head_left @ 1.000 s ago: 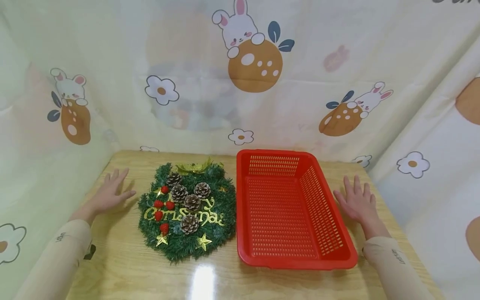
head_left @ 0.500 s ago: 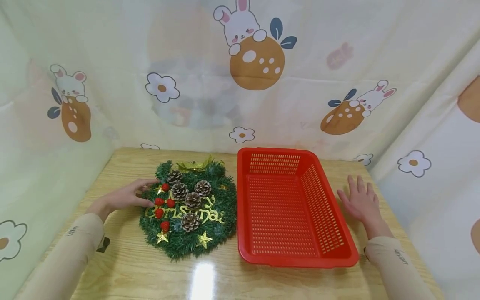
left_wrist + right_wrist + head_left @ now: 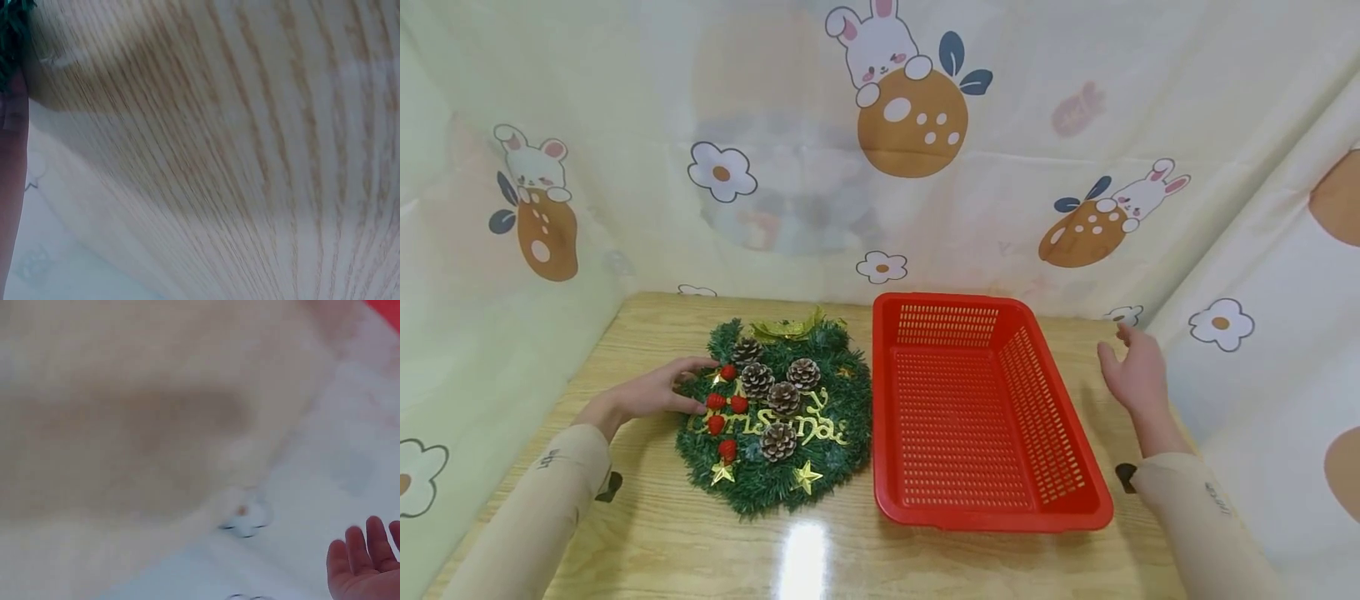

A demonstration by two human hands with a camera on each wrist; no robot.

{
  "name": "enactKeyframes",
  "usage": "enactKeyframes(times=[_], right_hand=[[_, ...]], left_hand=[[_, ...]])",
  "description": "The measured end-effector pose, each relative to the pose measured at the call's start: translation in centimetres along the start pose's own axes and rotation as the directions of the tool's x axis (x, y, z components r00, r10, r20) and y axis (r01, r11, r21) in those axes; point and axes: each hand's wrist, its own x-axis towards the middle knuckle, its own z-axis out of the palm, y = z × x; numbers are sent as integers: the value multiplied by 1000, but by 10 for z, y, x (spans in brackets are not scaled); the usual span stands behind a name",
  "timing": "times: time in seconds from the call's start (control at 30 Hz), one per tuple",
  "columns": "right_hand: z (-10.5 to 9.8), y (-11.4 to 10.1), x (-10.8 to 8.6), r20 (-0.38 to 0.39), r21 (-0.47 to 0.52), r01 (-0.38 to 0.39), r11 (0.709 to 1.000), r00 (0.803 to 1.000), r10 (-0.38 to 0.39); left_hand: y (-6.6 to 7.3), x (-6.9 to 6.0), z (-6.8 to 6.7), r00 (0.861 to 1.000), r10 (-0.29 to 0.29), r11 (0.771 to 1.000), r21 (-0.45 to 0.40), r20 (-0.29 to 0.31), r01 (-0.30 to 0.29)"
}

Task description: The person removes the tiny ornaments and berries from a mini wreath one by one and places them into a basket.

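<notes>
A green Christmas wreath (image 3: 842, 467) lies on the table's left half, with pine cones, red berries, gold stars and gold lettering on it. At its left edge my left hand (image 3: 651, 392) grips the rim, thumb and fingers spread along it; the fingertips are partly hidden in the greenery. In the left wrist view only a strip of that hand (image 3: 14, 119) shows, against green tinsel (image 3: 11, 37). My right hand (image 3: 1138, 372) is raised beside a red plastic basket (image 3: 880, 400) and holds nothing. Its loosely extended fingers (image 3: 377, 544) show in the right wrist view.
The red basket, with slotted walls, takes up the right half of the wooden table (image 3: 715, 558). A printed curtain (image 3: 790, 208) encloses the table at the back and both sides.
My left hand has moved right from the bare table onto the wreath's edge and stayed there. My right hand has lifted off the table and turned. Wreath and basket have not moved.
</notes>
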Motion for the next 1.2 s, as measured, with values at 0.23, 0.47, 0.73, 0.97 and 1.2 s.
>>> enactKeyframes(times=[0.23,0.47,0.73,0.97,1.2], right_hand=[[-11,-63,22,126,70,-35,997,992,26],[-2,-125,35,290,133,-45,990,957,4],[11,-187,45,358,194,32,980,928,-101],[38,-228,40,429,234,64,970,889,-162],[66,-271,36,482,322,87,943,842,-243]], left_hand=[[-4,0,0,1000,-6,1000,10,3,6],[-3,-1,-1,1000,-10,1000,-1,21,10],[0,-1,-2,1000,4,1000,4,15,-4],[5,0,-2,1000,-4,1000,1,28,4],[6,-1,-2,999,-30,1000,6,38,30]])
